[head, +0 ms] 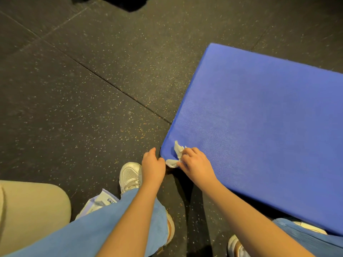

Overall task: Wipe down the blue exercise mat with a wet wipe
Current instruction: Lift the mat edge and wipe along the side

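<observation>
Wet wipe (178, 151) on blue mat (259, 117)
Right hand (194, 164) pinches it; left hand (153, 164), at its 9 o'clock, fingers curled, hold unclear.

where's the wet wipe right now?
Head view, lower centre: the wet wipe is on the near-left corner of the blue mat, pinched under the right hand, left hand just beside it.

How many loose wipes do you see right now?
1: a crumpled white wipe pinched in the right hand at the near corner of the blue mat. The pack on the floor may hide more.
</observation>
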{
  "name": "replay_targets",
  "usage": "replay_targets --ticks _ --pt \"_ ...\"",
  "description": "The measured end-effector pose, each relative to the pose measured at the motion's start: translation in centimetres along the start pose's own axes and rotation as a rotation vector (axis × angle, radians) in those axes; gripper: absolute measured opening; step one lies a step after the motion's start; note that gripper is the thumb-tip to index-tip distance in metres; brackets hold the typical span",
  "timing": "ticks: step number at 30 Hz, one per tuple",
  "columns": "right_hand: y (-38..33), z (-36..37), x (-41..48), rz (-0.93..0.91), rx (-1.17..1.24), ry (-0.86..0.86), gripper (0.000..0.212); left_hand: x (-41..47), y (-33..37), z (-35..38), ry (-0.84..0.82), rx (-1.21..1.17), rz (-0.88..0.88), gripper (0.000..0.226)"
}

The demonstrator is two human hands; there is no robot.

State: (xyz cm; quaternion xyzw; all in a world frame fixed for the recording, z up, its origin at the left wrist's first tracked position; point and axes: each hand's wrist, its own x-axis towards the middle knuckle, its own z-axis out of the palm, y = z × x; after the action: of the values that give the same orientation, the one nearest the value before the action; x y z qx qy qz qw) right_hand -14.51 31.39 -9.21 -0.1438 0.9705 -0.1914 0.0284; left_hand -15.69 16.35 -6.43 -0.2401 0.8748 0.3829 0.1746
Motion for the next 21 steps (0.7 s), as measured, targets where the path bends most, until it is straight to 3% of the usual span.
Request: replay_targets --ticks 3,6,9,14,18,21 --pt "0.6 -0.3 -2.1 0.063 0.072 0.043 0.030 0.1 0.5 0.6 -0.092 -0.031 -0.032 0.010" --pt "0.3 -0.7 -2.3 0.195 0.139 0.054 0.027 0.2 1.4 0.3 -0.074 -0.148 -0.071 0.026" --pt "-0.6 -1.0 -1.4 0.275 0.264 0.112 0.026 0.1 2.4 -0.7 -0.108 -0.308 -0.065 0.011" --pt "-1.7 -2.8 -1.9 0.315 0.426 0.260 0.011 -1.6 3.7 -3.1 -0.213 -0.359 0.109 0.037" --pt "-2.8 -5.7 -2.0 0.337 0.498 0.367 0.038 -2.0 4.9 -5.1 -0.271 -0.279 0.352 0.063" --pt "-3.3 -8.4 -1.7 0.333 0.550 0.494 0.026 -2.9 6.8 -6.4 -0.206 -0.053 0.509 0.076"
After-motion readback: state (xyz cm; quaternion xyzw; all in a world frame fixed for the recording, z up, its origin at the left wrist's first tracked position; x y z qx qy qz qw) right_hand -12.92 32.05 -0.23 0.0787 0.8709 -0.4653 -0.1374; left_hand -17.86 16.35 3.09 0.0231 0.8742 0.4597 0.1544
